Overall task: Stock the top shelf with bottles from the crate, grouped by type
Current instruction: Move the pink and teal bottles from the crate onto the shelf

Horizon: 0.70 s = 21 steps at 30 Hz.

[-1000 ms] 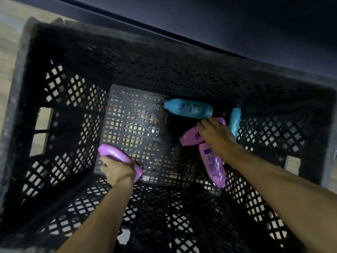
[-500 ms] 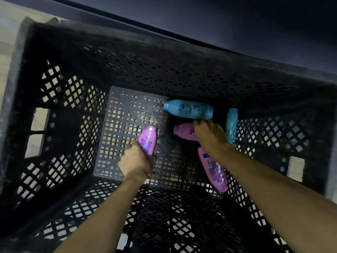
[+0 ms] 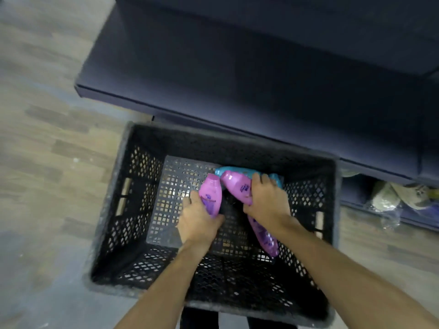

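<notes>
Both my hands are inside the black mesh crate (image 3: 111, 210) on the floor. My left hand (image 3: 198, 222) grips a purple bottle (image 3: 210, 194), cap pointing away from me. My right hand (image 3: 268, 200) grips a second purple bottle (image 3: 237, 185), lifted off the crate floor. A third purple bottle (image 3: 264, 236) lies on the crate bottom under my right wrist. Blue bottles (image 3: 228, 169) lie at the far side of the crate, mostly hidden behind the purple ones and my right hand.
A dark blue shelf unit (image 3: 237, 79) stands just beyond the crate, its lowest board jutting out above the crate's far rim. Bagged items (image 3: 403, 195) sit low at the right. Wood-look floor (image 3: 47, 138) lies to the left.
My head has pulled back and up, so the shelf and floor show. My right hand has lifted a purple bottle from the crate floor. My left hand has brought its bottle beside it.
</notes>
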Tool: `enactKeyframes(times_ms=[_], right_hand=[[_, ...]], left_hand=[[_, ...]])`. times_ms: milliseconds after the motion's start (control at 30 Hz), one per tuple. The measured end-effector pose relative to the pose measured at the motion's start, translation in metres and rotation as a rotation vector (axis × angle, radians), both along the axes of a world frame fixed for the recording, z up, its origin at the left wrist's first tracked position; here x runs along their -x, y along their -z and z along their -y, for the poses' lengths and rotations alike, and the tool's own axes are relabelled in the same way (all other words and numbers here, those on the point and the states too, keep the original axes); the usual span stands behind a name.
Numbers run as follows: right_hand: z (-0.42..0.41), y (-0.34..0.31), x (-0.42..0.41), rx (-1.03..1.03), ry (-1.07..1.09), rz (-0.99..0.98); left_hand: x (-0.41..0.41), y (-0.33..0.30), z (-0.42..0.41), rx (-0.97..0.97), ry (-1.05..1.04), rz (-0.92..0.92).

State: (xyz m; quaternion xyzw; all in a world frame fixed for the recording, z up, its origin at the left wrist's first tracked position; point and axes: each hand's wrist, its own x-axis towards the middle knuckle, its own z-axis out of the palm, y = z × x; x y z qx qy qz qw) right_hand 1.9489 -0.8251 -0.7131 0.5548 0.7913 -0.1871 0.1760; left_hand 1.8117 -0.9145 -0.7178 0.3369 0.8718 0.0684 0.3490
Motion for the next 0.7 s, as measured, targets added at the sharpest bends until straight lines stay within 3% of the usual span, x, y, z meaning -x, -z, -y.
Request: enactKeyframes(times_ms=[300, 700], right_hand=[[0.002, -0.236, -0.027, -0.295, 0.346, -0.274], [0.002, -0.505, -0.06, -0.804, 0.511, -0.602]], left_hand=[[-0.01, -0.225, -0.022, -0.404, 0.125, -0.034], [-0.04, -0.519, -0.08, -1.072, 0.326, -0.112]])
